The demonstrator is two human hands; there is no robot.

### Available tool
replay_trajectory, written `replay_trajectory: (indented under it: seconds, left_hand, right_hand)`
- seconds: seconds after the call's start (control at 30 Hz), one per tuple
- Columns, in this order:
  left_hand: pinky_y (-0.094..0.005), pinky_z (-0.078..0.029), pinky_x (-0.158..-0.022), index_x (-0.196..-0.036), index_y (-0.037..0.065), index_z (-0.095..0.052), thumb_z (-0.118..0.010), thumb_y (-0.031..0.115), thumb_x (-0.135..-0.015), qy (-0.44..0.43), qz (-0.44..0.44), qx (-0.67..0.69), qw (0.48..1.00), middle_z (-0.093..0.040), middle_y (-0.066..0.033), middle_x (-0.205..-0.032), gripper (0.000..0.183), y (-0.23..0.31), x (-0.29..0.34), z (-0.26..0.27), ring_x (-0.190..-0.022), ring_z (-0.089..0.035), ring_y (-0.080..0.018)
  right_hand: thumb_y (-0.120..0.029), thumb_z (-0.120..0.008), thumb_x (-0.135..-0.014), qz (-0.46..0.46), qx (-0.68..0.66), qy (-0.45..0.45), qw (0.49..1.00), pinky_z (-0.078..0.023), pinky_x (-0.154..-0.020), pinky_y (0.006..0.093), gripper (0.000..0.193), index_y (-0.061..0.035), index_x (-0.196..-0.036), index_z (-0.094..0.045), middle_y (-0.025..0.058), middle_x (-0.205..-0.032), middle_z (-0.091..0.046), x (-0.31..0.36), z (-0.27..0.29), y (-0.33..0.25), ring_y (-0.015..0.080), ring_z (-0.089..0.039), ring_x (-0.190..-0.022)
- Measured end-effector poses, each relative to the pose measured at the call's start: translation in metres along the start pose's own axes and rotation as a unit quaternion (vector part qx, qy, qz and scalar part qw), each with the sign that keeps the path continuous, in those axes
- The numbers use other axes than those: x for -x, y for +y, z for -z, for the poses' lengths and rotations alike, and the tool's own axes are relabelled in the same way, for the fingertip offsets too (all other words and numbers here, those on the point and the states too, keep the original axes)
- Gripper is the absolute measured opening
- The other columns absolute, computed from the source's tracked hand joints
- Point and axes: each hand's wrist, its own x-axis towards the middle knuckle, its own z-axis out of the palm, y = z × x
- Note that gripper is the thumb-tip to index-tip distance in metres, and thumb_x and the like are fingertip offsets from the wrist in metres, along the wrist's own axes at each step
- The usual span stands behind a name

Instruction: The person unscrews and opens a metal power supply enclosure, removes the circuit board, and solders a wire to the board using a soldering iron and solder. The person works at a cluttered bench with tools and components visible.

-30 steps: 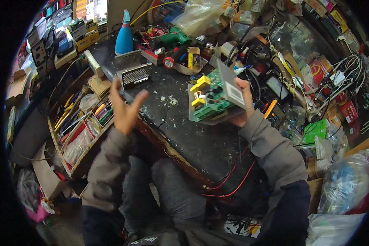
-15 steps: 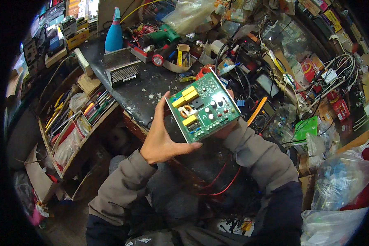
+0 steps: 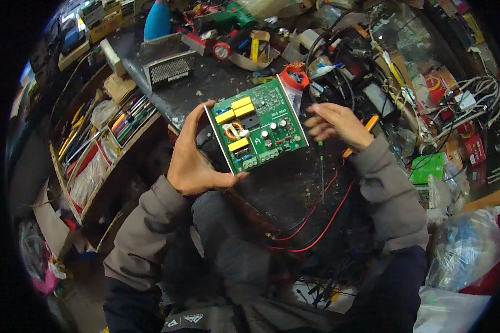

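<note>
My left hand (image 3: 191, 158) grips a green circuit board (image 3: 268, 114) by its left side, thumb at the lower corner and fingers at the upper left. The board has pale metal edges, yellow block capacitors, a copper-wound coil and small round capacitors, and its component side faces up. Just right of the board, apart from it, my right hand (image 3: 341, 125) holds nothing that I can see; its fingers are loosely bent and apart. Below those fingers, a thin dark rod with green bands (image 3: 321, 166) shows over the black worktop.
A perforated metal case (image 3: 172, 69) stands at the worktop's far left, near a blue spray bottle (image 3: 157, 22). Behind the board are a flashlight (image 3: 222, 51) and a red-rimmed container (image 3: 294, 77). Red wires (image 3: 330, 225) curve below. Pens fill a wooden drawer (image 3: 133, 119) at left; tangled cables (image 3: 466, 105) lie right.
My right hand has let go of the board's right side and moved away to the right. My left hand has brought the board slightly left and tilted it flatter toward view.
</note>
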Motion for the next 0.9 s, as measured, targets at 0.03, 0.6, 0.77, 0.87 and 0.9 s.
replay_trajectory:
  seconds: [0.03,0.6,0.77,0.87,0.9]
  left_hand:
    - [-0.0376,-0.034,-0.114,-0.145,-0.004,-0.032,-0.095,0.02,-0.051,-0.004,-0.004,-0.019,1.0,-0.048,-0.0168,-0.139,0.116,-0.003,0.003,0.003,-0.132,-0.048,-0.0268]
    - [-0.0365,-0.034,-0.113,-0.144,-0.005,-0.03,-0.095,0.025,-0.051,0.002,0.059,0.027,0.998,-0.048,-0.0161,-0.134,0.117,-0.027,0.016,0.003,-0.129,-0.047,-0.0254]
    - [-0.0354,-0.033,-0.114,-0.144,-0.005,-0.029,-0.095,0.025,-0.051,0.009,0.068,0.037,0.997,-0.045,-0.016,-0.136,0.118,-0.029,0.019,0.003,-0.13,-0.046,-0.025]
    - [-0.0351,-0.033,-0.114,-0.144,-0.004,-0.029,-0.096,0.024,-0.051,0.011,0.07,0.063,0.996,-0.045,-0.0152,-0.136,0.118,-0.029,0.022,0.003,-0.13,-0.046,-0.0243]
    - [-0.035,-0.033,-0.114,-0.144,-0.004,-0.028,-0.096,0.024,-0.051,0.014,0.059,0.066,0.996,-0.045,-0.015,-0.136,0.118,-0.029,0.022,0.003,-0.13,-0.046,-0.0241]
  right_hand:
    - [-0.039,-0.064,-0.096,-0.003,0.053,0.003,0.999,-0.055,-0.064,0.0294,0.046,0.0001,-0.12,-0.061,0.013,-0.098,-0.069,0.002,0.01,0.009,0.0177,-0.067,-0.077]
    - [-0.032,-0.079,-0.082,0.037,0.391,0.122,0.912,-0.051,-0.066,0.0399,0.048,0.0012,-0.108,-0.056,0.0135,-0.071,-0.067,0.012,-0.006,0.064,0.0303,-0.068,-0.068]
    - [-0.019,-0.075,-0.085,0.072,0.377,0.115,0.916,-0.049,-0.063,0.0412,0.039,-0.0002,-0.11,-0.052,0.0129,-0.067,-0.064,0.008,-0.006,0.073,0.031,-0.066,-0.065]
    - [-0.015,-0.074,-0.086,0.078,0.365,0.115,0.92,-0.047,-0.061,0.0414,0.037,-0.0012,-0.111,-0.05,0.0127,-0.066,-0.062,0.006,-0.005,0.079,0.0312,-0.065,-0.064]
    - [-0.014,-0.074,-0.086,0.077,0.361,0.117,0.922,-0.047,-0.061,0.0414,0.037,-0.0015,-0.111,-0.05,0.0126,-0.066,-0.061,0.006,-0.005,0.08,0.0312,-0.064,-0.064]
